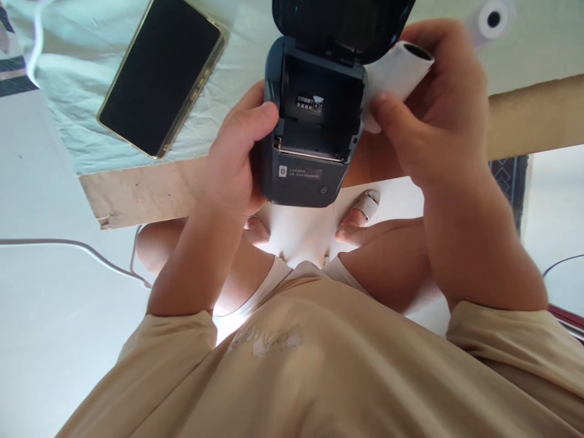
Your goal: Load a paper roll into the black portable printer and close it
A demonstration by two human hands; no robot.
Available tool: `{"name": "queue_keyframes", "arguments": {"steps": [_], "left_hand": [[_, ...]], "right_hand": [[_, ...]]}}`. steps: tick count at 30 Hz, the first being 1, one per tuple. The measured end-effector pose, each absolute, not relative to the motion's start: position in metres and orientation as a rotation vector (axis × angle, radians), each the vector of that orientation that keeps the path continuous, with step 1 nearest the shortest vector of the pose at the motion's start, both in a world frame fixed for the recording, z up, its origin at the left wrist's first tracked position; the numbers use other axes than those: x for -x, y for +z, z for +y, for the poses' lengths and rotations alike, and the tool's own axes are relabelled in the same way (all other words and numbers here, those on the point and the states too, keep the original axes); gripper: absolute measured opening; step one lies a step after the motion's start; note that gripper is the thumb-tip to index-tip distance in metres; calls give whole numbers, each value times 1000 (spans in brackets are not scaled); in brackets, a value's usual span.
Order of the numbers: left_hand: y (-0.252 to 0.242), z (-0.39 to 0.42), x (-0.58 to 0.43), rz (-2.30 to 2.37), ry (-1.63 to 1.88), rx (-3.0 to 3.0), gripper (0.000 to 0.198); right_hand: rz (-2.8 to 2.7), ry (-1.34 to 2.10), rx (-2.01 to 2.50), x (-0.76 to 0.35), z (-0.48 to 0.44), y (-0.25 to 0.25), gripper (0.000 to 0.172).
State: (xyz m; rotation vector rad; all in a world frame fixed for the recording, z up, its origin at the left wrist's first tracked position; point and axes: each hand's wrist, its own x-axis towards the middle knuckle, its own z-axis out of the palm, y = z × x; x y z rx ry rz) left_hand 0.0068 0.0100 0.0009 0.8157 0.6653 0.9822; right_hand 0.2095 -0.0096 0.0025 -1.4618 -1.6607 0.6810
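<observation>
A small dark label printer [310, 121] is held in front of me with its lid flipped up and its paper bay bare. My left hand [237, 158] is wrapped round the printer's left side, thumb on its top edge. My right hand [433, 103] is closed on a white paper roll [396, 70], holding it just right of the open bay, touching the printer's right edge.
A black phone [159, 76] in a gold case lies on the pale cloth [77, 55] at the upper left. Another paper roll [493, 18] sits at the top right. The wooden table edge [137, 194] runs below the cloth. A cable [68, 246] trails on the floor at the left.
</observation>
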Motion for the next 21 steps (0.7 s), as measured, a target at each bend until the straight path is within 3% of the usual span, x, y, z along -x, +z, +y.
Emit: {"name": "queue_keyframes", "arguments": {"steps": [9, 12, 15, 19, 21], "left_hand": [[-13, 10, -18, 656, 1134, -716, 19], [-12, 9, -17, 647, 1125, -705, 20], [-12, 9, -15, 645, 1102, -724, 21], [-18, 13, -14, 617, 1145, -761, 24], [-21, 14, -13, 587, 1130, -800, 27]], "right_hand": [[-1131, 1203, 1468, -206, 0, 5, 48], [-859, 1379, 1530, -204, 4, 16, 43], [-901, 1309, 1424, -202, 0, 21, 31], [-1195, 920, 1358, -198, -11, 27, 35], [-1390, 898, 1435, -196, -16, 33, 38]]}}
